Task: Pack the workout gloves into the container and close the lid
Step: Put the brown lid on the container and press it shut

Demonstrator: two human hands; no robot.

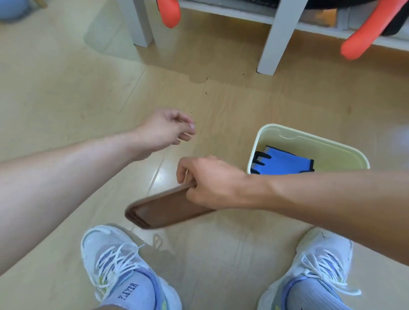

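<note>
Brown plastic lid point(168, 209): flat, oblong, rimmed. Held at its far end by the right hand point(210, 181), fingers curled over the edge and thumb beneath; the near end dips toward the floor, so the piece hangs tilted, clear of the boards. Long axis runs from lower left to upper right, pointing roughly toward the container.

Cream container point(344, 148): rectangular tub, open, standing on the wooden floor point(55, 91) to the right of the lid and slightly beyond it, just past the right wrist. The forearm crosses its near wall.

Blue workout gloves point(283, 162): black-trimmed, lying inside the tub against its left side. Whether one or both are there cannot be told.

Left hand point(167, 130): empty, fingers loosely curled, hovering above the floor, left of the tub and well apart from it.

Judgement: packing appears done; closing remains. The lid lies left of the opening, so the move is a carry rightward, with levelling and a turn to match the tub's long side. The right hand is nearer and already has the piece.

White shoes point(114, 264): at bottom of frame.
</note>
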